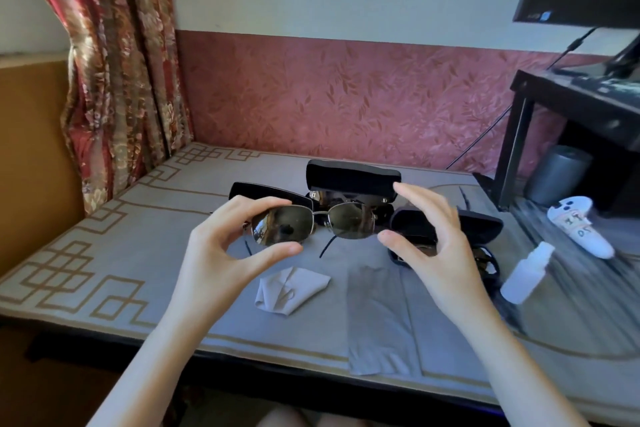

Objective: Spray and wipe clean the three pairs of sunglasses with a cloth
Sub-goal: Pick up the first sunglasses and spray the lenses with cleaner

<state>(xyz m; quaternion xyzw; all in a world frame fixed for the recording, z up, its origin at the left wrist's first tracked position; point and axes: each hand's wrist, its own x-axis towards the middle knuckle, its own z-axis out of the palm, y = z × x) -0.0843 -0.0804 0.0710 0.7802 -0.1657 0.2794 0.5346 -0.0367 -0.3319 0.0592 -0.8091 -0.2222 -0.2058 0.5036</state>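
Note:
I hold a pair of metal-framed sunglasses (313, 224) with dark lenses up above the table. My left hand (225, 250) pinches the rim of its left lens, fingers on top and thumb underneath. My right hand (429, 246) hovers spread beside the right lens, thumb tip close to the rim and index finger well above it. A second pair (346, 198) lies in the black case (353, 177) at the back. A third, dark pair (485, 262) lies in the case (481, 224) on the right. A crumpled grey cloth (291, 291) lies on the table, and a white spray bottle (526, 274) to the right.
A third open black case (266, 192) sits behind my left hand. A flat grey pouch (377, 319) lies near the front edge of the mat-covered table (104, 253). A white controller (581, 229), a grey cylinder (557, 173) and a black shelf (554, 104) stand at the right.

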